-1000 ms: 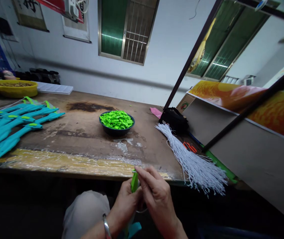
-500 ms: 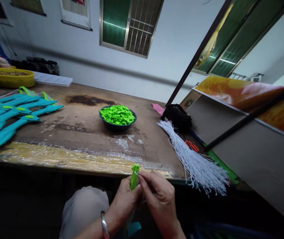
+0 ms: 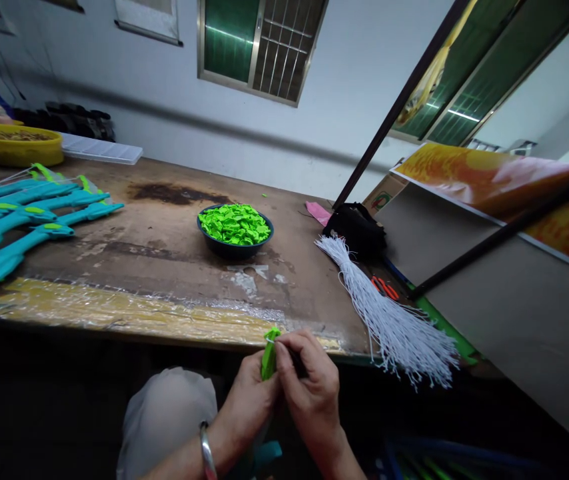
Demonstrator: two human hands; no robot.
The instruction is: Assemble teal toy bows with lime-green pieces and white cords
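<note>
Both hands have closed in: left hand (image 3: 252, 400) grips the upright green plastic piece (image 3: 268, 357), its long axis vertical — right hand (image 3: 309, 387) fingers pinch a white string at its top, just before the desk (image 3: 164, 267) edge.

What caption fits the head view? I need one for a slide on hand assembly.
Both hands, left hand and right hand, pinch a green plastic piece below the workbench edge, near a bundle of white strings.
</note>
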